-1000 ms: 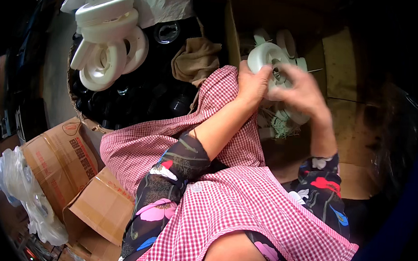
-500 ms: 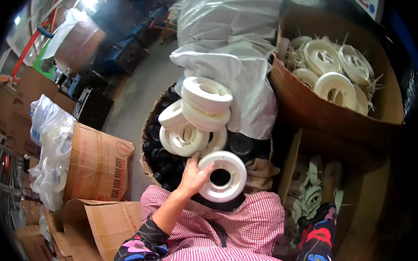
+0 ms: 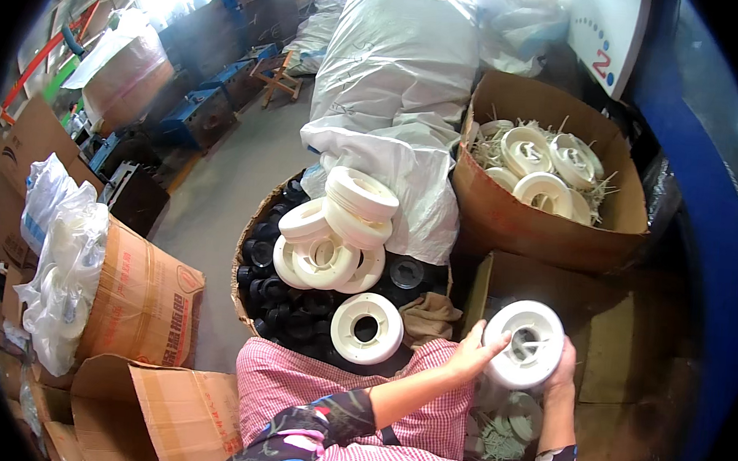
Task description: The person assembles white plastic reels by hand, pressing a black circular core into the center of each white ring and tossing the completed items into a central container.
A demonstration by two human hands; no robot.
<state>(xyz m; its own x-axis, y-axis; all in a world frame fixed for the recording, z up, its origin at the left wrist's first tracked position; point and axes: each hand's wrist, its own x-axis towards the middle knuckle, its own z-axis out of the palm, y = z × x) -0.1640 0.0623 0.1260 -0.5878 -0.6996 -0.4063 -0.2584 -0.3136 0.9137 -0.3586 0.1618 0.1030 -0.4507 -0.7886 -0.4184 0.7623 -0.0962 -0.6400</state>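
Both hands hold a white plastic spool [image 3: 523,343] over a low cardboard box [image 3: 624,347] at the lower right. My left hand [image 3: 471,352] grips its left rim and my right hand [image 3: 564,361] cups its right rim. Another white spool [image 3: 366,327] lies flat on the black parts just left of my left hand. Behind it, a stack of white spools [image 3: 335,233] rests in a round basket [image 3: 245,257] of black parts.
A big cardboard box [image 3: 539,215] with white spools and plastic offcuts stands at the back right. White sacks [image 3: 393,105] lie behind the basket. Cardboard boxes [image 3: 141,293] and clear plastic bags [image 3: 63,262] stand at the left. A tan cloth [image 3: 427,314] lies by the basket.
The spool my left hand held over the basket now lies flat on the black parts. My left hand has moved right, and both hands now hold another spool over the low box.
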